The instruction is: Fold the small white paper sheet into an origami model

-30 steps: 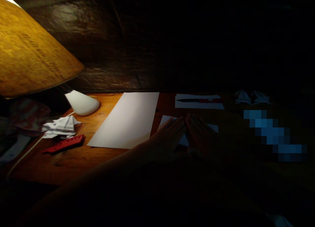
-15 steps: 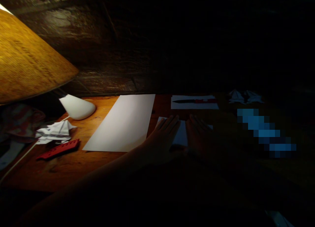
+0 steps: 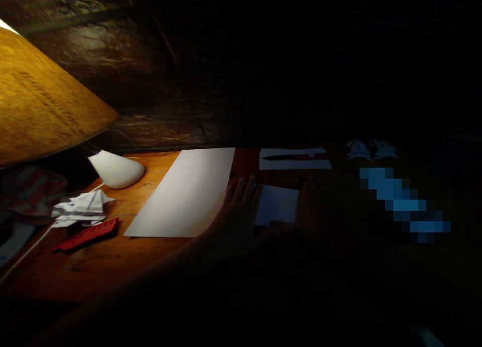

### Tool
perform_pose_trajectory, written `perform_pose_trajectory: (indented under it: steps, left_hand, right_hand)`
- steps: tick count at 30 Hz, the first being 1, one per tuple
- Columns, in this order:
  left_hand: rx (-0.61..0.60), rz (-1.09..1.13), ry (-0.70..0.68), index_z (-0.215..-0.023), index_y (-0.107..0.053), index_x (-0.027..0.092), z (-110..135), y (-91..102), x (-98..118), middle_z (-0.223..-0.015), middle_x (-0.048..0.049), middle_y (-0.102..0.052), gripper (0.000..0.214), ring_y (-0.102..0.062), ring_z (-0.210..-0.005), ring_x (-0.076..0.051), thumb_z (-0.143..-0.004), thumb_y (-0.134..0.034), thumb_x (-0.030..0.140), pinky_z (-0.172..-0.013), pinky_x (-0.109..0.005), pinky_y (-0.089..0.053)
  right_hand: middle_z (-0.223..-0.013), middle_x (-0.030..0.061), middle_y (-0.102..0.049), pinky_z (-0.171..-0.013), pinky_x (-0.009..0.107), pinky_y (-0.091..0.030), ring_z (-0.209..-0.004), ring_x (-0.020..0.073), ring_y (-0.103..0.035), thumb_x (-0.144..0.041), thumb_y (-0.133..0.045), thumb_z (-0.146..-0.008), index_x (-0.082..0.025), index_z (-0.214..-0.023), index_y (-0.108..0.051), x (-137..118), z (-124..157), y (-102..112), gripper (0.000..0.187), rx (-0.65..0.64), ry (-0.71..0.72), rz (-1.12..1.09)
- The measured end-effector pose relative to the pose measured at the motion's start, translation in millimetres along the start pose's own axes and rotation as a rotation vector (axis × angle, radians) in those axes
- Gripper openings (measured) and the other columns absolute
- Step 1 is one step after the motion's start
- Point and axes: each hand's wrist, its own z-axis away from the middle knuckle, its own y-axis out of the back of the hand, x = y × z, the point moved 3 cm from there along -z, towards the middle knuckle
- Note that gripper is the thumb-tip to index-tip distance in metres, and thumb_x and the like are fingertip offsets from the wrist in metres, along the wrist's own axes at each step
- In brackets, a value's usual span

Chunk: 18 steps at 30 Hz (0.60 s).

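Observation:
A small white sheet of paper lies on the wooden table between my two hands. My left hand rests flat over its left side, fingers stretched forward and thumb along the near edge. On the right side of the paper, my right hand lies with fingers extended, mostly lost in shadow. A larger white sheet is just left of my left hand. Beyond the hands, a knife with a dark blade and red handle sits on white paper pieces.
A lamp with a yellow shade and white base stands at left. Near it are a folded paper shape and a red slotted object. Two folded paper shapes sit at the far right. A dark wall rises behind.
My hands have moved apart, the left one leftward and the right one rightward, baring more of the small paper between them. The view has shifted slightly.

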Motion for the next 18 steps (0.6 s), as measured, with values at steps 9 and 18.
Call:
perform_pose_trajectory:
  steps: [9,18]
  left_hand:
    - [-0.035,0.02,0.033,-0.156,-0.023,0.004,-2.5,20.7,-2.0,-0.161,-0.0365,-0.027,0.098,-0.028,-0.152,-0.049,-0.091,-0.048,0.074,-0.117,-0.068,-0.025]
    - [-0.018,-0.055,0.062,-0.15,-0.033,-0.003,-4.7,21.9,-6.6,-0.156,-0.0375,-0.037,0.107,-0.03,-0.151,-0.049,-0.087,-0.045,0.083,-0.123,-0.063,-0.021]
  right_hand:
    - [-0.151,0.0419,-0.042,-0.116,0.066,-0.032,-0.144,0.0517,-0.041,-0.05,-0.034,-0.099,0.012,-0.146,-0.039,7.0,4.0,9.5,0.078,0.025,0.008,0.133]
    - [-0.152,0.0431,-0.04,-0.116,0.071,-0.028,-0.144,0.0541,-0.038,-0.084,-0.045,-0.084,0.01,-0.153,-0.027,13.7,13.6,-9.5,0.118,0.221,-0.075,0.112]
